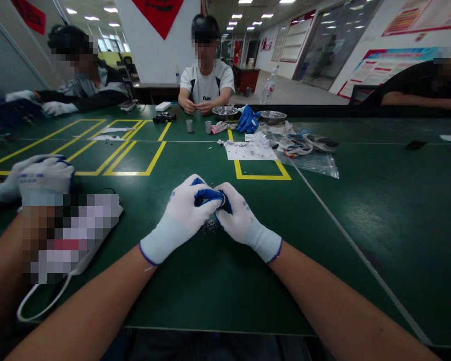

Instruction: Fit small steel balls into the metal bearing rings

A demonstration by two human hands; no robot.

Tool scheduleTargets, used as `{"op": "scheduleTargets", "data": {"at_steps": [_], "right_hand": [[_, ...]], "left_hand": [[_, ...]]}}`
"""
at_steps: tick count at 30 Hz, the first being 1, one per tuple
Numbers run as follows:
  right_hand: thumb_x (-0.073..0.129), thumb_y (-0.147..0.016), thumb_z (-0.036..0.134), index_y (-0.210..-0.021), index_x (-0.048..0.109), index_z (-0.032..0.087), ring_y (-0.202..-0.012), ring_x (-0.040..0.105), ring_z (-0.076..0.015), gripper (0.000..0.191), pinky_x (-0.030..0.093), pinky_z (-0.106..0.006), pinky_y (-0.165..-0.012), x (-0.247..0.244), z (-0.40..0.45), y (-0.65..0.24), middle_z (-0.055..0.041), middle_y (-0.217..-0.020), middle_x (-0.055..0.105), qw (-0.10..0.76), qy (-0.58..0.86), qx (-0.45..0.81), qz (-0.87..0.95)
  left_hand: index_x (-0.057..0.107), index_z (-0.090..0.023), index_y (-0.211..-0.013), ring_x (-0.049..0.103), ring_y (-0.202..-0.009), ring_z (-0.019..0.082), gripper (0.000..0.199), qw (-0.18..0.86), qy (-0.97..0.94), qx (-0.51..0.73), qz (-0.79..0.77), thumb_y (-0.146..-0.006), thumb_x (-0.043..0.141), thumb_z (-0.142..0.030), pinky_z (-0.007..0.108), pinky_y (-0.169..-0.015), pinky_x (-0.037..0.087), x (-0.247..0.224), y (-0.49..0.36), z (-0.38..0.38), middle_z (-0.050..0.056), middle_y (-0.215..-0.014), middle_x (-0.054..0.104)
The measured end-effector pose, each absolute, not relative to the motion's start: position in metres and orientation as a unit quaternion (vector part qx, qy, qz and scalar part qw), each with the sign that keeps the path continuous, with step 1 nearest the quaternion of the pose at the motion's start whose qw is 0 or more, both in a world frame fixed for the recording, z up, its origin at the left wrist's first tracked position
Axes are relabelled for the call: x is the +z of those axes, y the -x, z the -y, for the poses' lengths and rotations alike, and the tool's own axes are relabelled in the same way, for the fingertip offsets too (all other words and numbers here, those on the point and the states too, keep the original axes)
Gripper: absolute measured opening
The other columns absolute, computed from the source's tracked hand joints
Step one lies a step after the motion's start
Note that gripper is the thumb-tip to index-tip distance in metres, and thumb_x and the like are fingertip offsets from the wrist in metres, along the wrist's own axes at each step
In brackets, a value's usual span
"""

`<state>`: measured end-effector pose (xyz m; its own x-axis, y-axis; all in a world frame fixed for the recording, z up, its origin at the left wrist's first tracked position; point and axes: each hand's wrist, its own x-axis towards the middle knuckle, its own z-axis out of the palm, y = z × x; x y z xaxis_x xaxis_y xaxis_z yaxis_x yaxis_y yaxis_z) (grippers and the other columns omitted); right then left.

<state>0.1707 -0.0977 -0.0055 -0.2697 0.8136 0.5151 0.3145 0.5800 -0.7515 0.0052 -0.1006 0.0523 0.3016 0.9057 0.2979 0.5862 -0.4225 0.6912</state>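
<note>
My left hand (186,208), in a white glove with a blue palm, is closed with its fingers curled inward. Against it, my right hand (237,214), gloved the same way, is closed too. The fingertips of both meet over the green table (225,291), pinching something small that the gloves mostly hide. I cannot make out what it is. Just below the fingertips lies a small cluster of shiny metal rings or nuts (211,226) on the table.
A white power strip (93,240) with a cable lies left, beside a co-worker's gloved hands (45,178). Ahead are white paper (250,150), a plastic bag (315,163), blue gloves (248,120), metal bowls (272,116) and grey cups (190,126). Another person (206,80) sits opposite.
</note>
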Motion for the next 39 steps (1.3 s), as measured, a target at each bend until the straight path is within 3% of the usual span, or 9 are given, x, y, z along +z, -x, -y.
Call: {"op": "scheduleTargets", "data": {"at_steps": [9,12,15,18,22,27,32,36,39], "right_hand": [[0.052,-0.084,0.014,-0.1,0.05,0.023,-0.09,0.058,-0.0247,0.019,0.051,-0.042,-0.081,-0.011,0.096,-0.168,-0.0061,-0.1,0.055,0.456,0.411,0.227,0.756],[0.053,-0.083,0.014,-0.103,0.052,0.023,-0.092,0.058,-0.025,0.022,0.051,-0.043,-0.083,-0.013,0.095,-0.167,-0.0061,-0.101,0.055,0.464,0.419,0.222,0.748],[0.054,-0.082,0.011,-0.102,0.053,0.023,-0.094,0.058,-0.0259,0.023,0.051,-0.043,-0.085,-0.013,0.094,-0.167,-0.0071,-0.102,0.056,0.482,0.42,0.216,0.738],[0.055,-0.082,0.011,-0.099,0.054,0.023,-0.096,0.058,-0.0268,0.021,0.051,-0.045,-0.087,-0.012,0.093,-0.17,-0.0085,-0.103,0.056,0.488,0.425,0.207,0.733],[0.055,-0.081,0.011,-0.098,0.054,0.024,-0.097,0.058,-0.027,0.022,0.051,-0.046,-0.09,-0.011,0.092,-0.175,-0.0079,-0.102,0.057,0.494,0.434,0.224,0.719],[0.054,-0.08,0.013,-0.096,0.053,0.024,-0.094,0.059,-0.0259,0.019,0.051,-0.044,-0.089,-0.009,0.091,-0.177,-0.0066,-0.099,0.057,0.495,0.427,0.243,0.717],[0.053,-0.081,0.017,-0.092,0.052,0.023,-0.091,0.059,-0.025,0.013,0.049,-0.04,-0.084,-0.008,0.091,-0.177,-0.0058,-0.094,0.057,0.504,0.405,0.247,0.722],[0.053,-0.082,0.019,-0.092,0.051,0.024,-0.088,0.057,-0.0241,0.011,0.048,-0.039,-0.081,-0.007,0.092,-0.177,-0.0043,-0.092,0.056,0.493,0.396,0.259,0.73],[0.053,-0.084,0.02,-0.09,0.05,0.024,-0.085,0.056,-0.0233,0.008,0.047,-0.038,-0.078,-0.005,0.092,-0.176,-0.0028,-0.089,0.054,0.487,0.398,0.268,0.73]], "left_hand": [[0.072,-0.02,-0.078,0.067,-0.084,0.021,0.013,0.209,-0.743,0.327,-0.546,-0.088,0.072,-0.029,0.037,-0.076,0.056,0.051,-0.012,0.106,0.003,-0.091,0.067],[0.073,-0.021,-0.087,0.068,-0.09,0.022,0.009,0.201,-0.733,0.353,-0.545,-0.086,0.073,-0.029,0.038,-0.08,0.058,0.05,-0.012,0.105,0.003,-0.097,0.069],[0.071,-0.021,-0.102,0.07,-0.097,0.025,0.017,0.188,-0.732,0.368,-0.541,-0.088,0.068,-0.029,0.042,-0.09,0.059,0.05,-0.003,0.096,0.005,-0.104,0.073],[0.072,-0.021,-0.103,0.071,-0.1,0.029,0.018,0.134,-0.764,0.281,-0.565,-0.088,0.063,-0.029,0.046,-0.093,0.058,0.047,0.012,0.082,0.009,-0.106,0.074],[0.072,-0.023,-0.09,0.07,-0.087,0.03,0.018,0.094,-0.797,0.123,-0.583,-0.083,0.069,-0.04,0.042,-0.081,0.059,0.036,0.027,0.068,0.01,-0.095,0.073],[0.07,-0.022,-0.093,0.071,-0.092,0.032,0.013,0.096,-0.811,0.083,-0.571,-0.088,0.063,-0.033,0.044,-0.086,0.057,0.029,0.025,0.067,0.012,-0.1,0.072],[0.069,-0.022,-0.105,0.072,-0.098,0.03,0.016,0.19,-0.793,0.188,-0.547,-0.093,0.059,-0.025,0.047,-0.092,0.057,0.043,0.014,0.077,0.01,-0.103,0.076],[0.072,-0.021,-0.107,0.073,-0.102,0.026,0.018,0.296,-0.78,0.312,-0.455,-0.092,0.062,-0.026,0.045,-0.099,0.056,0.053,0.009,0.086,0.006,-0.108,0.078],[0.074,-0.02,-0.107,0.074,-0.101,0.025,0.02,0.343,-0.769,0.338,-0.42,-0.089,0.067,-0.025,0.044,-0.1,0.057,0.055,0.009,0.091,0.005,-0.108,0.079]]}}
